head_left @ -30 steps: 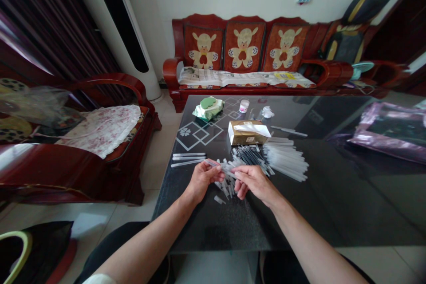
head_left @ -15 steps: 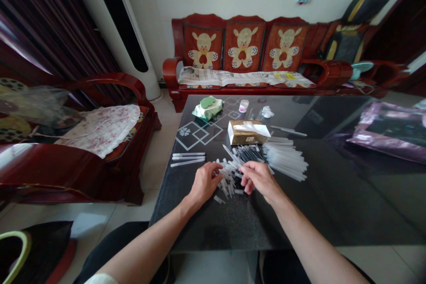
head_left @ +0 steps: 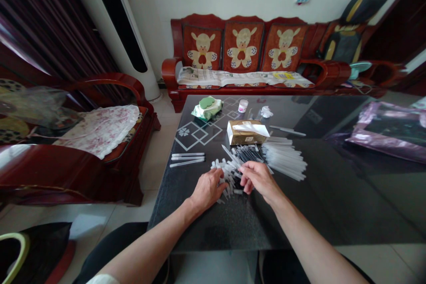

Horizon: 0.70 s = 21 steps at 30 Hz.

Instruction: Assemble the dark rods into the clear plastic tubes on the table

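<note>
My right hand [head_left: 259, 182] is closed on a white pen barrel [head_left: 229, 153], its tip slanting up and left. My left hand [head_left: 207, 188] rests over a heap of translucent pen caps [head_left: 229, 182], thumb and fingers apart; its fingertips partly hide the caps. Beyond the heap lie dark, thin pen refills [head_left: 249, 152]. A fan of white pen barrels [head_left: 286, 159] spreads to the right of the refills. Several pens [head_left: 188, 158] are laid side by side to the left.
A gold tissue box [head_left: 248, 133] stands behind the refills on the black table [head_left: 333, 204]. Farther back are a green wipes pack [head_left: 207, 108], a small white jar [head_left: 243, 106] and crumpled tissue [head_left: 266, 112]. A purple plastic package [head_left: 388, 131] lies at the right.
My left hand has shifted slightly right and forward, farther over the caps, with its fingers spread. My right hand stays in place with the pen barrel.
</note>
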Motion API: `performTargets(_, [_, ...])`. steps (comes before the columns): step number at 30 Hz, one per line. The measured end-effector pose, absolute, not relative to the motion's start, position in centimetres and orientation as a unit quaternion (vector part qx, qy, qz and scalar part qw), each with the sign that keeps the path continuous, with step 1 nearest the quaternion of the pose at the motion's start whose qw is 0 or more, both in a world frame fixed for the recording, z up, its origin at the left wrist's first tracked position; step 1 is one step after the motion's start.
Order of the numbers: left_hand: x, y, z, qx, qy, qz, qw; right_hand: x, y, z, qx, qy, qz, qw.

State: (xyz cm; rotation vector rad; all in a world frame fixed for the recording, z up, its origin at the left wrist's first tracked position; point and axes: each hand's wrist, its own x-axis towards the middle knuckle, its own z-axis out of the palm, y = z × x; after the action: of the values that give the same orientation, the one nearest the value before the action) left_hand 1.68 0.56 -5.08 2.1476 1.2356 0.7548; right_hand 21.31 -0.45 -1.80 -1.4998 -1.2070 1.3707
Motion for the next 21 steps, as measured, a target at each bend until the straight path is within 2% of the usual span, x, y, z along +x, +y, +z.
performTargets(5, [1.7,1.1,-5.0,0.687,0.459,0.387,0.409,21.2,-0.5,-1.6,-0.586,-0.476,0.54,0.372])
performTargets(11, [-0.3,4.1,-4.5,0.388,0.452,0.489,0.637,21.5,-0.6,-1.6,-0.56,-0.527,0.535,0.352])
performTargets(15, [-1.8,5.2,-4.8,0.294,0.425,0.533,0.67,21.5,-0.8,-1.5,-0.541,-0.564,0.531,0.328])
performTargets(21, [-1.5,5.0,-4.7,0.284,0.416,0.545,0.67,21.4,-1.0,-1.2,-0.539,-0.585,0.524,0.305])
